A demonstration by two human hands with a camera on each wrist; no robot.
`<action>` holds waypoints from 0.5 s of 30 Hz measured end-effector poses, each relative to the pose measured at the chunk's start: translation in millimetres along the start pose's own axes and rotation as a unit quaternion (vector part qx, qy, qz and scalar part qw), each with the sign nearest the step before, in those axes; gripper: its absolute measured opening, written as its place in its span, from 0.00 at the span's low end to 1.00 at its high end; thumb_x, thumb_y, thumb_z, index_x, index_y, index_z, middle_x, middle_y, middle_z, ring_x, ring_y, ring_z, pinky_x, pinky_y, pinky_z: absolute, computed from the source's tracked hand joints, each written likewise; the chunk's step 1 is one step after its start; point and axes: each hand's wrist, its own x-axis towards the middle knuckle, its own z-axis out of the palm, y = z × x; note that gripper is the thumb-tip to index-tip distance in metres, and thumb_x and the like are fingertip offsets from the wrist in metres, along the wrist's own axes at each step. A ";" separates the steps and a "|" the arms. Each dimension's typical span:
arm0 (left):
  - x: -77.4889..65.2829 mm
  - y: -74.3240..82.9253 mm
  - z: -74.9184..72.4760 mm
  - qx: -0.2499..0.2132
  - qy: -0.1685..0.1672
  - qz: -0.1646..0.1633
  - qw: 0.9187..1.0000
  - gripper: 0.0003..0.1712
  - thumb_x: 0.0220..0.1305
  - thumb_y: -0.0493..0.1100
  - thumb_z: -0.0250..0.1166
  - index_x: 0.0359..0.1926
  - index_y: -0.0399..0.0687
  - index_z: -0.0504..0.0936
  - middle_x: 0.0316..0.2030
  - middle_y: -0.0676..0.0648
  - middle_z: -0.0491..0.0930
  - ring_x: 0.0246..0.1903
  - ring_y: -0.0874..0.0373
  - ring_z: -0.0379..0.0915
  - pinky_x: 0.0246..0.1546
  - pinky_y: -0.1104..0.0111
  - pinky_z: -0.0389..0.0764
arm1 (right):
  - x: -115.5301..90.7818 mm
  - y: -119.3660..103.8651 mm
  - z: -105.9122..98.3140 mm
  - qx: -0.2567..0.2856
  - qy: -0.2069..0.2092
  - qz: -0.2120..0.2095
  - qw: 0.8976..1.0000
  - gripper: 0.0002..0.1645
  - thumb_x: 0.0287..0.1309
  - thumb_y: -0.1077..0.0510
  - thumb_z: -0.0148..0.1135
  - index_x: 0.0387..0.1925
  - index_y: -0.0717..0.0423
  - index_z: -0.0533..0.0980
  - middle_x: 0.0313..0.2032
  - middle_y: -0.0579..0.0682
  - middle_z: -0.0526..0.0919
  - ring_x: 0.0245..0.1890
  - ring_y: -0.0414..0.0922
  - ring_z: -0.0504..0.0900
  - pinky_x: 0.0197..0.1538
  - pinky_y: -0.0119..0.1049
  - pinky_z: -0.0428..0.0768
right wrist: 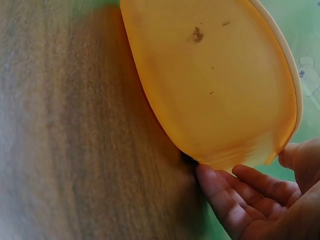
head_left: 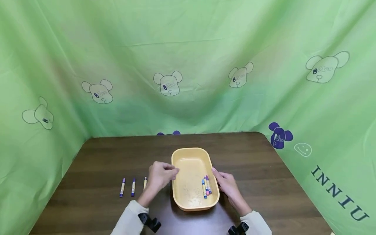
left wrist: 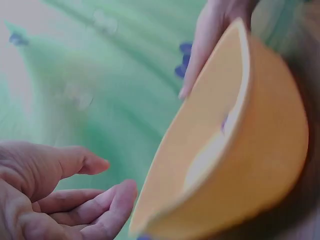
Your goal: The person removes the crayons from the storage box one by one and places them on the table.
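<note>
A yellow plastic basin [head_left: 188, 160] with rounded corners is over the middle of the table. Inside, toward its lower right, lies a small cluster of crayons [head_left: 207, 186] in paper wrappers. My right hand [head_left: 227, 184] grips the basin's right side, thumb at the rim and fingers against the outer underside, as the right wrist view shows. At the left rim is my left hand [head_left: 161, 174]; in the left wrist view its thumb [left wrist: 82, 161] and fingers stand apart with nothing between them. Left of it, three crayons [head_left: 133, 187] lie spaced in a row, the rightmost partly hidden.
A dark brown wooden table [head_left: 123, 153] spans the workspace. Green cloth [head_left: 188, 42] with printed bear heads hangs behind it and along both sides. Black straps with small camera mounts [head_left: 149, 222] sit on both wrists, over white sleeves.
</note>
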 end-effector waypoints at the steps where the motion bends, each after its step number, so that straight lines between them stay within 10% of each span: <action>1: 0.2 5.3 7.5 -0.002 -0.018 0.003 1.000 0.09 0.55 0.44 0.75 0.31 0.42 0.91 0.19 0.48 0.87 0.20 0.59 0.86 0.22 0.73 0.80 | 0.9 -0.4 -0.4 0.000 0.003 0.000 1.000 0.32 0.69 0.41 0.61 0.41 0.71 0.83 0.26 0.51 0.87 0.23 0.38 0.81 0.29 0.31 0.83; 15: 5.6 14.2 94.7 0.108 -0.144 0.028 0.983 0.13 0.45 0.29 0.73 0.11 0.41 0.83 0.08 0.48 0.78 0.06 0.65 0.67 0.09 0.77 0.61 | -1.2 4.4 -0.4 0.001 0.002 -0.004 1.000 0.32 0.69 0.41 0.61 0.42 0.72 0.83 0.28 0.52 0.88 0.26 0.40 0.85 0.29 0.31 0.83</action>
